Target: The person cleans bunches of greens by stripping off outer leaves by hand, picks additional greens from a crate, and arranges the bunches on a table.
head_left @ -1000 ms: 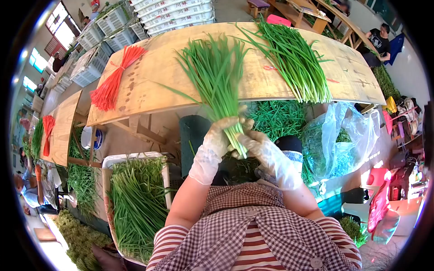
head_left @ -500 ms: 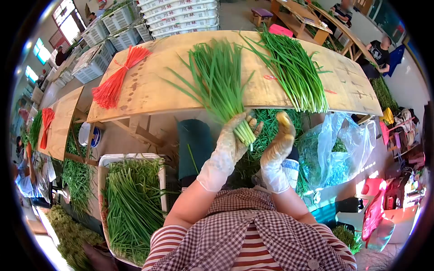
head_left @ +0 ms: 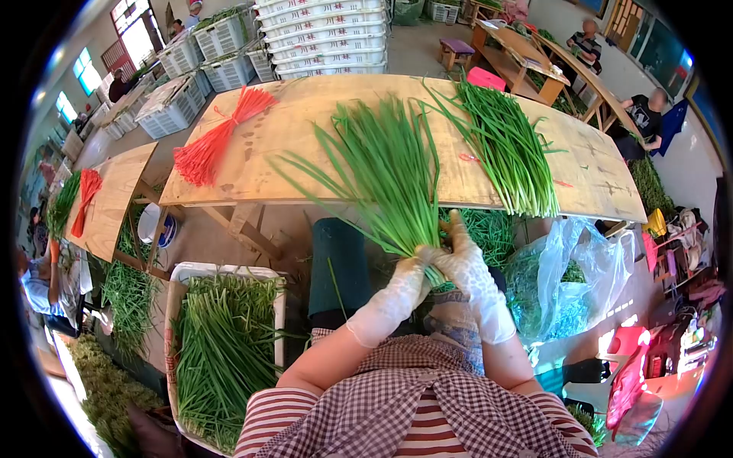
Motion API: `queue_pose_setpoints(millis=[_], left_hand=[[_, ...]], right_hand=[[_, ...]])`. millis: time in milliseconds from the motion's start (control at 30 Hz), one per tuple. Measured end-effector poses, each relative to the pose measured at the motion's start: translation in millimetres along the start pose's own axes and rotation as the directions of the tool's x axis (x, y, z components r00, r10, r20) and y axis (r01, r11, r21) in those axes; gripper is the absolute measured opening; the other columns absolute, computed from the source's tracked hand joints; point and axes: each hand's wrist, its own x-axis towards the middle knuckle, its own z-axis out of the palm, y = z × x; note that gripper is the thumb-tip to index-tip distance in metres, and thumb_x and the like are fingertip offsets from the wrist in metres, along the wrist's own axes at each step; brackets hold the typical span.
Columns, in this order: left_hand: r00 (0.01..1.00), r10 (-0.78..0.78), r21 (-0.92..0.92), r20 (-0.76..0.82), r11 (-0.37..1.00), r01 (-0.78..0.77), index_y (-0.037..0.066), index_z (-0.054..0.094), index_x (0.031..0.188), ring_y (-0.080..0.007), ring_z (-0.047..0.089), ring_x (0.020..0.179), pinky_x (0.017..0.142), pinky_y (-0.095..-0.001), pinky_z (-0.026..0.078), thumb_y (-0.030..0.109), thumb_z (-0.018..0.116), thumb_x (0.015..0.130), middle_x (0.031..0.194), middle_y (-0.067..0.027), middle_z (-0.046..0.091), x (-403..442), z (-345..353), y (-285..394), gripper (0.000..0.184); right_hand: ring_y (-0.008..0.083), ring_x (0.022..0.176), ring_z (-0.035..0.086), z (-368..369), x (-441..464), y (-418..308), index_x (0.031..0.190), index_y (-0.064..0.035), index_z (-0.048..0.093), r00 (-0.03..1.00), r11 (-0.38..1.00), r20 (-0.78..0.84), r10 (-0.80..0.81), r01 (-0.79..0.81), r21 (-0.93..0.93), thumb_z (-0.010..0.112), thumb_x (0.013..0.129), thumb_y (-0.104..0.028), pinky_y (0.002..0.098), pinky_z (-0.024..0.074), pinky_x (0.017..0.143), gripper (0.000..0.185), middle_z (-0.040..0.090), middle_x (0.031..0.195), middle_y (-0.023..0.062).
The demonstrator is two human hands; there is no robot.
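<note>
My left hand (head_left: pixel 405 290), in a pale patterned glove, is closed around the stem ends of a bunch of garlic chives (head_left: pixel 393 175). The leaves fan upward and away over the front edge of the wooden table (head_left: pixel 229 172). My right hand (head_left: pixel 464 263), gloved with yellowish stained fingertips, closes on the same stems from the right; its inner fingers are partly hidden. To the right on the table lies a larger pile of garlic chives (head_left: pixel 508 149), white ends toward me. A bundle of red ties (head_left: pixel 221 137) lies at the table's left.
A white crate (head_left: pixel 279 320) of loose chives stands at my lower left. A clear plastic bag (head_left: pixel 588 267) with greens is at right. Stacked white crates (head_left: pixel 324 34) stand behind the table. A person (head_left: pixel 649 114) sits at far right.
My right hand has come in from the right, from apart with fingers raised, onto the stems. The bunch has moved slightly lower and toward me, in the left hand. The view has tilted up slightly.
</note>
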Motion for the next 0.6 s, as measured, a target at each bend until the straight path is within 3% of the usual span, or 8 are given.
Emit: queue_pose_setpoints(millis=[33,100,200,267,333,433,500,600], left_hand=[[0.994,0.047,0.076,0.1,0.996,-0.055,-0.001,0.049,0.127,-0.0241,0.061,0.102,0.088,-0.0343,0.051,0.016,0.05,0.096,0.113,-0.0151,0.061,10,-2,-11,0.035],[0.997,0.078,-0.702,-0.029,0.708,-0.076,0.003,0.048,0.131,-0.0236,0.062,0.099,0.094,-0.0373,0.049,0.023,0.059,0.091,0.124,-0.0123,0.058,51,-33,-65,0.046],[0.975,0.158,0.051,0.157,0.985,-0.167,0.001,0.053,0.124,-0.022,0.062,0.098,0.091,-0.0354,0.05,0.021,0.063,0.089,0.116,-0.0125,0.061,44,-39,-60,0.042],[0.953,0.119,0.557,0.278,0.789,-0.261,0.0,0.056,0.12,-0.0209,0.063,0.097,0.089,-0.0341,0.05,0.02,0.065,0.088,0.11,-0.0126,0.063,37,-46,-51,0.039],[0.936,0.022,0.876,0.352,0.345,-0.337,-0.001,0.059,0.115,-0.0199,0.063,0.096,0.088,-0.0328,0.051,0.019,0.067,0.087,0.105,-0.0127,0.065,22,-45,-31,0.036],[0.873,-0.299,0.884,0.386,0.389,-0.258,-0.001,0.065,0.103,-0.0186,0.065,0.087,0.08,-0.0311,0.053,0.019,0.072,0.083,0.094,-0.0109,0.068,-37,-19,57,0.029],[0.943,-0.017,0.68,0.332,0.697,-0.227,0.0,0.066,0.097,-0.0168,0.065,0.078,0.072,-0.0298,0.054,0.018,0.071,0.084,0.087,-0.0106,0.068,-37,-29,92,0.023],[0.832,0.537,0.611,0.141,0.614,-0.5,0.0,0.066,0.101,-0.0136,0.062,0.07,0.064,-0.0269,0.053,0.015,0.065,0.088,0.084,-0.0092,0.067,-30,-38,154,0.02]], right_hand=[[0.0225,0.114,0.056,4,7,4,0.142,0.0071,0.026,0.992,0.995,0.113,0.058,-0.048,-0.092,0.084,0.067,-0.029,0.0324,0.0459,0.096,0.102,0.054,0.128,0.022],[0.0299,0.113,0.059,8,14,23,0.141,0.0075,0.026,0.995,0.897,0.1,-0.014,0.057,-0.438,0.082,0.066,-0.034,0.0361,0.0481,0.094,0.103,0.057,0.123,0.0273],[0.0324,0.114,0.058,14,13,2,0.146,0.003,0.022,0.975,0.787,0.08,0.209,-0.119,-0.605,0.083,0.065,-0.034,0.0356,0.0468,0.096,0.108,0.057,0.123,0.0275],[0.0354,0.109,0.06,12,16,16,0.145,0.0016,0.025,0.993,0.832,0.057,0.107,-0.058,-0.552,0.08,0.067,-0.033,0.0374,0.0491,0.093,0.101,0.059,0.118,0.0282],[0.0408,0.098,0.064,7,16,32,0.141,0.0011,0.031,0.996,0.858,0.035,-0.076,0.084,-0.506,0.075,0.069,-0.029,0.0431,0.0526,0.084,0.09,0.063,0.104,0.0302],[0.0405,0.098,0.064,0,11,32,0.14,0.0015,0.032,0.996,0.828,0.032,-0.079,0.084,-0.554,0.075,0.069,-0.029,0.0432,0.0528,0.083,0.088,0.063,0.104,0.0298],[0.0393,0.093,0.065,-5,2,34,0.141,0.0015,0.032,0.991,0.813,0.026,-0.13,0.121,-0.57,0.074,0.069,-0.028,0.0414,0.0538,0.081,0.088,0.064,0.101,0.0291],[0.0379,0.09,0.066,-5,-11,41,0.142,0.0011,0.031,0.991,0.813,-0.009,-0.13,0.101,-0.573,0.074,0.07,-0.026,0.04,0.0544,0.079,0.088,0.065,0.101,0.027]])
